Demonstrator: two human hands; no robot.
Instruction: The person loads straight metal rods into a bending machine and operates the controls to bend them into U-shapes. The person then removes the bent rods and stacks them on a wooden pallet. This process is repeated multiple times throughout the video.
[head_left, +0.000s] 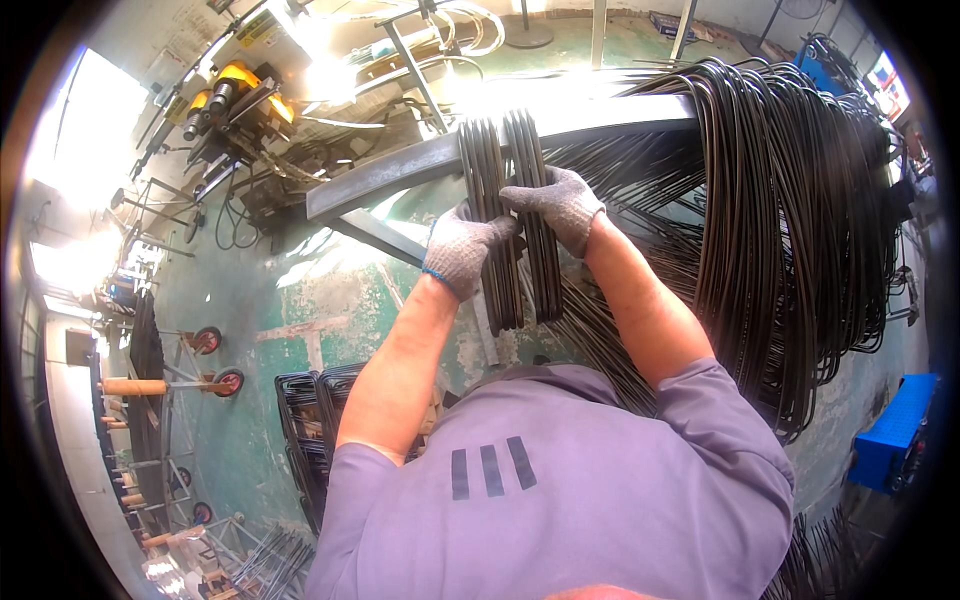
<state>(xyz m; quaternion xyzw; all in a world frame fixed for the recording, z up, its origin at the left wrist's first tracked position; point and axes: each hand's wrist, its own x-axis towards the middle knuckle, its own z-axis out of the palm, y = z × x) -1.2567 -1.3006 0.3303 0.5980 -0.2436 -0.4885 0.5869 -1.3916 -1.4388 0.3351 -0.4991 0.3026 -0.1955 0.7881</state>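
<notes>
Two narrow bundles of dark, bent metal rods hang side by side over a grey metal beam. My left hand, in a grey knit glove with a blue cuff edge, is closed around the left bundle below the beam. The right bundle is gripped by my right hand, also gloved, with its thumb reaching across toward the left one. Some of the fingers are hidden behind the rods. Farther right on the same beam hangs a thick mass of similar rods.
A yellow-and-black machine stands at the far left. Wheeled metal frames line the left side. More dark rod frames rest low beside my left arm. A blue metal box sits at the right. Cables lie behind the beam.
</notes>
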